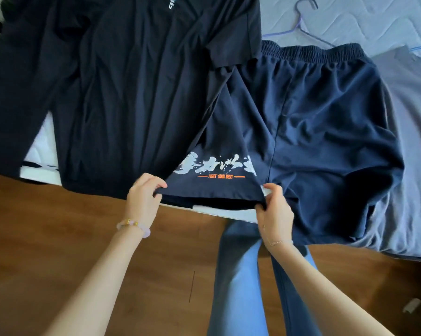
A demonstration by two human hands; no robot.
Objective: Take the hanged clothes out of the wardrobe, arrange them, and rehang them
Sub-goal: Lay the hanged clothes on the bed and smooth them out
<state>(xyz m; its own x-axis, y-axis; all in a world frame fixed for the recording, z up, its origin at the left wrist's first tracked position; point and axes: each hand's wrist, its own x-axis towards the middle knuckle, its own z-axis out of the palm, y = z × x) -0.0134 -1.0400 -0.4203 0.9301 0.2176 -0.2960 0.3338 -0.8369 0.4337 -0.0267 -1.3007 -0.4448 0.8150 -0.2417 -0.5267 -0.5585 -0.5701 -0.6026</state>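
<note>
Head view: both hands point(142, 197) point(273, 212) pinch shorts point(301, 122) hem; black shirt point(136, 81) overlaps waistband.

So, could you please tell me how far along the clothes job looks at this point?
Done: the clothes are out and laid flat on the bed, including a black T-shirt and grey garment. In hand: the left hand and right hand pinch the hem of the navy shorts, straightening them. Left: rehanging; a hanger lies empty on the mattress.
</note>
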